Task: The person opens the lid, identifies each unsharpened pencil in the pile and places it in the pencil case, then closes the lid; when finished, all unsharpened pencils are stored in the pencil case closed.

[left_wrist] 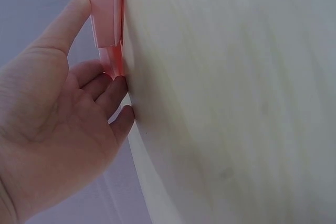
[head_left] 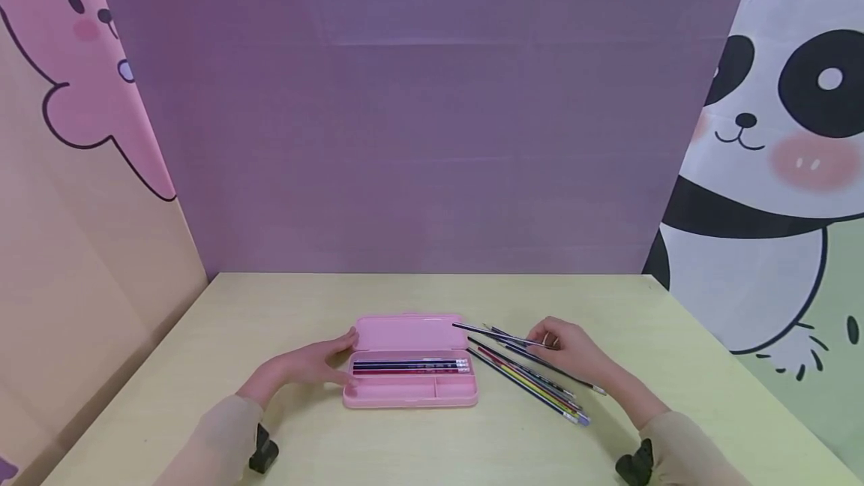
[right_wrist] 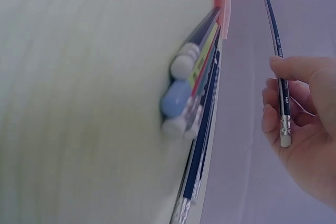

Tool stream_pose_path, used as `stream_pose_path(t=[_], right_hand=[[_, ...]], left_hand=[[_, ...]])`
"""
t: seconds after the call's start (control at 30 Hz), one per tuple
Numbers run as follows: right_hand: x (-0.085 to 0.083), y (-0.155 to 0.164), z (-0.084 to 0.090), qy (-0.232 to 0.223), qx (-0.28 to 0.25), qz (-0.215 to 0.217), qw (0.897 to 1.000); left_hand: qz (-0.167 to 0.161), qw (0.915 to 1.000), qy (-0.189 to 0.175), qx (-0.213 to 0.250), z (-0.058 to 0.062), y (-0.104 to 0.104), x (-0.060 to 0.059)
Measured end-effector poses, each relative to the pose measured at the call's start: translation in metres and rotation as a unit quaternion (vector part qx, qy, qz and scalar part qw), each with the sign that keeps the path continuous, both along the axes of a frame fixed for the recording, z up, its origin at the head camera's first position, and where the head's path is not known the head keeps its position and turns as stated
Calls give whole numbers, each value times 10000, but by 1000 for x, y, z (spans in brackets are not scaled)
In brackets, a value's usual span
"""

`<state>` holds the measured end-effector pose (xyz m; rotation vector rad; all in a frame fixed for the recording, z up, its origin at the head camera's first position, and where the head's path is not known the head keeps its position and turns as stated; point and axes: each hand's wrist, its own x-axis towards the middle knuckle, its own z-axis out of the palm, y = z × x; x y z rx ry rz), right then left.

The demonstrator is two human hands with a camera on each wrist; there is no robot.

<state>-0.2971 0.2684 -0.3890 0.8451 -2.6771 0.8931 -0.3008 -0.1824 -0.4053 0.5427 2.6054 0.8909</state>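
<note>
A pink pencil case (head_left: 410, 394) lies with its lid (head_left: 408, 334) folded back on the table. Several pencils (head_left: 405, 367) lie side by side in its long compartment; the smaller compartments beside it hold nothing visible. My left hand (head_left: 312, 361) touches the case's left side, thumb at the near part and fingers by the lid, as the left wrist view also shows. My right hand (head_left: 572, 347) pinches a dark blue pencil (right_wrist: 280, 61) with a white eraser between thumb and fingers, raised above the table. Its front end reaches over the lid's right edge.
Right of the case, loose pencils (head_left: 533, 381) lie in a slanted pile, dark, red and yellow ones among them, eraser ends toward the near right. The light wooden table (head_left: 378, 448) meets a purple backdrop (head_left: 425, 133) behind, with cartoon-printed panels on both sides.
</note>
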Motion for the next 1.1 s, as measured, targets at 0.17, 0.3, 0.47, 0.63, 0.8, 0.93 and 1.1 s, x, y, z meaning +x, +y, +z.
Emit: stream_pose_path(t=[0.17, 0.3, 0.47, 0.63, 0.8, 0.93, 1.1], right_hand=[[-2, -10, -1, 186, -99, -40, 9998], [-2, -19, -1, 77, -133, -15, 9999], [-4, -34, 3, 88, -166, 83, 9998], [-5, -46, 7, 121, -169, 233, 9995], [-8, -55, 7, 189, -243, 388, 9988], [-10, -63, 8, 217, -308, 550, 9978], [-10, -75, 9, -15, -318, 590, 9978]], left_hand=[[-14, 10000, 11, 61, 0, 0, 0], [-41, 10000, 41, 43, -1, 0, 1], [-42, 10000, 57, 16, -1, 0, 0], [-20, 10000, 62, -36, -2, 0, -1], [-5, 10000, 68, -72, -3, -1, -1], [-6, 10000, 75, -55, -3, -1, -1], [4, 10000, 57, -55, -2, 0, 0]])
